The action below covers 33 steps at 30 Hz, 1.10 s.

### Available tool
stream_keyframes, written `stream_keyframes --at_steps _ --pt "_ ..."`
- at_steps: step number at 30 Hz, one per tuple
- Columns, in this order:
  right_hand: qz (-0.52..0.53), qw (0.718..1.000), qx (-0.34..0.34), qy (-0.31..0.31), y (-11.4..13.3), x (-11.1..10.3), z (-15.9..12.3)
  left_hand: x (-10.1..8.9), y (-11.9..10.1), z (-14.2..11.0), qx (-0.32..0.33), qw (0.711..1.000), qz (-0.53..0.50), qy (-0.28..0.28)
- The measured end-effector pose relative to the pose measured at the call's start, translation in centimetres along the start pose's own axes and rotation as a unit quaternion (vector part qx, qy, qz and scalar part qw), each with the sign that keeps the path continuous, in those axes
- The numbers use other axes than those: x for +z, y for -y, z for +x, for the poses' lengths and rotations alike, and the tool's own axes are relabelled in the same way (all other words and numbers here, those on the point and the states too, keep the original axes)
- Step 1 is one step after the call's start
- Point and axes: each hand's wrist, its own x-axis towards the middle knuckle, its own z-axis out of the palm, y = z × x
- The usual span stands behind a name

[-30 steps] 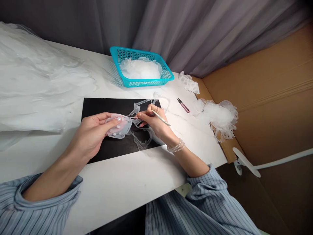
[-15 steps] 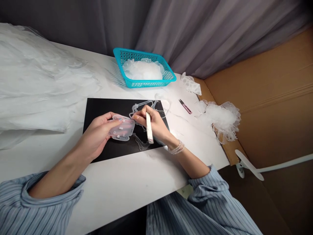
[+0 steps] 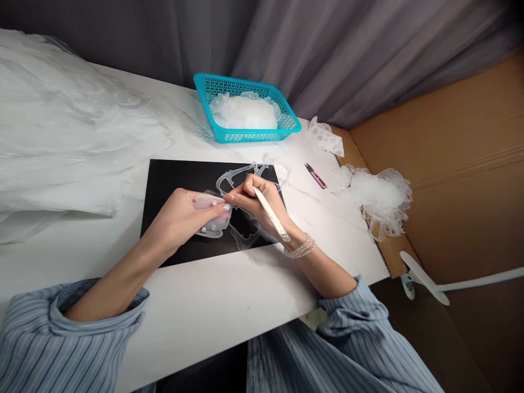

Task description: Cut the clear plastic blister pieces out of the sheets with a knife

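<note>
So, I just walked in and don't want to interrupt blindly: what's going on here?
A person's left hand holds a translucent piece over a black mat. The right hand holds a white-handled tool, fingertips at the piece's edge. Clear scraps lie on the mat; beyond it, a blue basket holds whitish pieces.

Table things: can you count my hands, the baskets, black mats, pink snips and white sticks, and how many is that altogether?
Hands: 2, left hand and right hand
Blue basket: 1
Black mat: 1
Pink snips: 1
White stick: 1
Total: 6
</note>
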Motion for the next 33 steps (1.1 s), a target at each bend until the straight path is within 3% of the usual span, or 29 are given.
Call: stream_keyframes --at_steps 14,19,23,25,29,33 --pt "-0.039 0.994 -0.086 -0.053 -0.5 0.0 -0.2 1.0 0.6 -0.3 0.028 0.998 -0.036 -0.036" --pt "-0.183 0.969 -0.157 -0.043 -1.5 -0.3 -0.4 0.4 0.5 -0.6 -0.01 0.999 -0.053 0.003" --pt "-0.334 0.926 -0.157 -0.082 -2.4 -1.5 0.4 -0.2 0.0 -1.4 0.032 0.994 -0.011 0.108" --pt "-0.375 0.911 -0.146 -0.085 -2.5 -2.3 1.0 -0.4 -0.3 -1.8 0.051 0.99 0.0 0.133" --pt "-0.411 0.898 -0.148 -0.044 -1.7 -2.9 1.3 -0.4 -0.7 -2.3 0.059 0.993 -0.01 0.105" --pt "-0.389 0.9 -0.186 -0.067 1.0 -2.3 -0.7 -0.4 -1.6 -3.0 0.088 0.995 -0.001 0.051"
